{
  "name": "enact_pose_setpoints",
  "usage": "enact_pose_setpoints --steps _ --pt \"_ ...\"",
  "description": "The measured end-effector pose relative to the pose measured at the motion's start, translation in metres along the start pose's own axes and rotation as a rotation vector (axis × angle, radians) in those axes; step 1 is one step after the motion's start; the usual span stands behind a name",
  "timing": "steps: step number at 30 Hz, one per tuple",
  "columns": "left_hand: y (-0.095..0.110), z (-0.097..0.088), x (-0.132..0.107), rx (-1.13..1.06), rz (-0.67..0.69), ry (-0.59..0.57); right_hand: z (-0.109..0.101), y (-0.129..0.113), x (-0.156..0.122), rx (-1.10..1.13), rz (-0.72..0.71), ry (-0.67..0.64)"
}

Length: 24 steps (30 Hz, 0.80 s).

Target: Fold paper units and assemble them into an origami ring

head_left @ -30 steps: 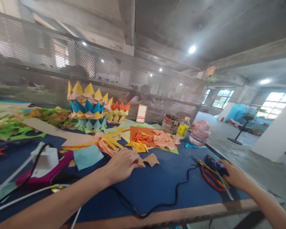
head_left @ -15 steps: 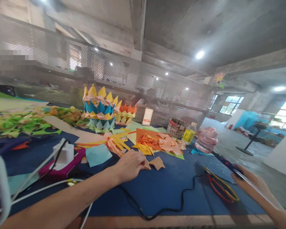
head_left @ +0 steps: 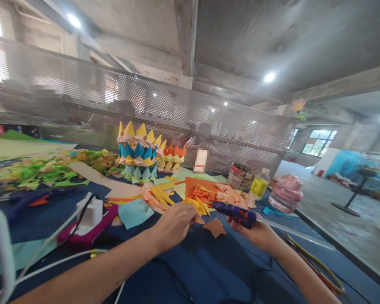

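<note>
Tan paper piece (head_left: 199, 219) pokes out at the fingertips of your left hand (head_left: 176, 223), which seems to pinch it over the middle of the worktop (head_left: 209, 266); a second tan piece (head_left: 214, 228) lies loose just right of it; next comes the glue gun (head_left: 236, 213), swung in from the right, your right hand (head_left: 256, 233) wrapped round it; its nozzle now points in near the pinched paper, so tool and workpiece are finally within reach of each other.

Dark blue glue gun (head_left: 236, 213) in right hand (head_left: 257, 234), nozzle (head_left: 214, 205) pointing left; brown paper piece (head_left: 199, 219) held by left hand (head_left: 175, 223)
</note>
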<state>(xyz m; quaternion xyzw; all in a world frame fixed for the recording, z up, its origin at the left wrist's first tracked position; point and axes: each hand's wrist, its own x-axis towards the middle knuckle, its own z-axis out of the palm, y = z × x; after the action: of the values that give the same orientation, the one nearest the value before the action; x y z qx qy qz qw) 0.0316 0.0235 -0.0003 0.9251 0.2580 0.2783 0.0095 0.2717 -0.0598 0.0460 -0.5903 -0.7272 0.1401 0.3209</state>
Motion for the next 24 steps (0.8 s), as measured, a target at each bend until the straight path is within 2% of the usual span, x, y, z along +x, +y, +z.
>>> enact_pose_setpoints --steps 4,9,12,16,24 --pt "-0.002 0.004 0.000 0.014 -0.004 -0.017 0.015 0.013 -0.005 0.029 0.038 -0.043" --pt "-0.002 0.003 0.000 0.039 -0.023 -0.043 0.014 0.024 -0.012 0.005 0.035 -0.019" --pt "-0.001 0.002 0.000 0.047 -0.004 -0.048 0.014 0.023 -0.012 -0.081 -0.060 0.000" --pt "0.002 0.000 0.000 0.121 0.037 -0.056 0.016 0.019 -0.010 -0.095 -0.154 -0.061" --pt "0.006 0.001 0.000 0.154 0.101 -0.046 0.015 0.011 -0.010 -0.067 -0.169 -0.175"
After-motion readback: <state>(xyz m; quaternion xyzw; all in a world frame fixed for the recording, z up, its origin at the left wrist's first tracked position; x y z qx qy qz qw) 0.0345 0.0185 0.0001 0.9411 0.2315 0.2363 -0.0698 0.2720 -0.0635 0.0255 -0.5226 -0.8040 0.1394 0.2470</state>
